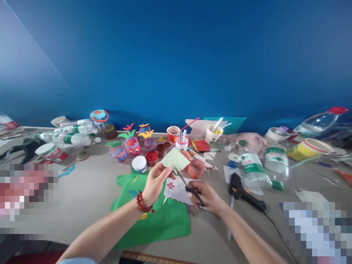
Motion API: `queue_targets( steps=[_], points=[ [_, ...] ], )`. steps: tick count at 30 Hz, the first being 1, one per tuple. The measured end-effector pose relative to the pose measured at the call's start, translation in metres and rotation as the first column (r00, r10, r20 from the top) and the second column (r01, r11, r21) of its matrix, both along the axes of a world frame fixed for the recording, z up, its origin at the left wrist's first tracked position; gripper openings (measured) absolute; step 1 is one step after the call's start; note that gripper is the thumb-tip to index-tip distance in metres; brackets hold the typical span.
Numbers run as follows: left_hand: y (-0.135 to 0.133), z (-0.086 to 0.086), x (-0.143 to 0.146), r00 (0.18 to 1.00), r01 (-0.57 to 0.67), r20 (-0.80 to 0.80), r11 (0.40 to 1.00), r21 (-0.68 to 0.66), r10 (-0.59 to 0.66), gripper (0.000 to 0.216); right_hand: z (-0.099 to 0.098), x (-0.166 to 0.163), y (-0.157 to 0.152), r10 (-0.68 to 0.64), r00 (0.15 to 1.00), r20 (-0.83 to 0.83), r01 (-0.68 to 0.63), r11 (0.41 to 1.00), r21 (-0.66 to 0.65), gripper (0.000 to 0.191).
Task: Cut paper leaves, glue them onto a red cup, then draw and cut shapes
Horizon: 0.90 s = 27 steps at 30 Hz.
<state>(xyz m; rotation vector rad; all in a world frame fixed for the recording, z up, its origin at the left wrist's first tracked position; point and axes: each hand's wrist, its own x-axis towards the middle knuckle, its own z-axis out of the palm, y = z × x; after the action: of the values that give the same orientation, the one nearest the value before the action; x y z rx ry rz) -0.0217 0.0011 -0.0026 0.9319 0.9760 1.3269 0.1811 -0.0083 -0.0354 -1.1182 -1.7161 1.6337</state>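
My left hand [156,180], with a beaded bracelet [143,202] at the wrist, pinches a pale green square of paper [176,157] by its near corner. My right hand [205,196] grips black-handled scissors [190,189]; the blades point up and left, their tips at the paper's lower edge. Whether the blades are around the paper or only beside it, I cannot tell. Below both hands lie a large green sheet [154,227] and a white printed card [178,190] with a red pattern.
Paint jars and decorated cups [132,146] stand just beyond the paper. A black glue gun [244,194] with a cord lies at right, near plastic bottles [254,167]. More bottles [73,138] lie at left. A blue wall [176,66] rises behind the table [90,198].
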Motion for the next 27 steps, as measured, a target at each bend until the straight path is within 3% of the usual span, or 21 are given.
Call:
queue_targets(
  steps=[17, 27],
  points=[
    [0.0012, 0.0032, -0.004, 0.995, 0.042, -0.096, 0.995, 0.087, -0.034, 0.027, -0.0086, 0.0035, 0.003, 0.024, 0.999, 0.025, -0.025, 0.999, 0.022, 0.052],
    [0.0025, -0.0001, -0.007, 0.987, 0.057, -0.154, 0.989, 0.14, -0.035, 0.024, -0.0025, 0.0012, 0.0017, -0.002, 1.0, 0.021, 0.002, 1.0, 0.017, 0.052]
  ],
)
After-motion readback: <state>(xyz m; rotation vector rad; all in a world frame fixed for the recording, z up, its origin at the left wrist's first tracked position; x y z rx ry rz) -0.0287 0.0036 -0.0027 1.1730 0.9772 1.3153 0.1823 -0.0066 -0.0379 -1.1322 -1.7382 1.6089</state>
